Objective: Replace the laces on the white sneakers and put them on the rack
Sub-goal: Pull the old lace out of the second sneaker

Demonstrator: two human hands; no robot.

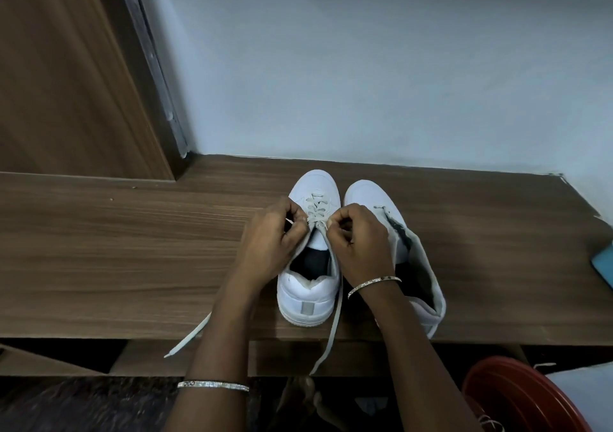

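One lace (316,213) sits pinched between left hand (270,237) and right hand (361,244) fingers (335,221).

No readable text, label, brand or number shows anywhere.

Two bare arms are seen from above: the left forearm (219,332) and right forearm (408,342) are uncovered, as are the left hand (272,242) and right hand (358,242). Each wrist wears one thin, flat, silver-coloured bangle. The left bangle (213,386) glitters along its band and has a small round mark near one end, while the right bangle (374,285) looks smoother, with small dark dots along it.
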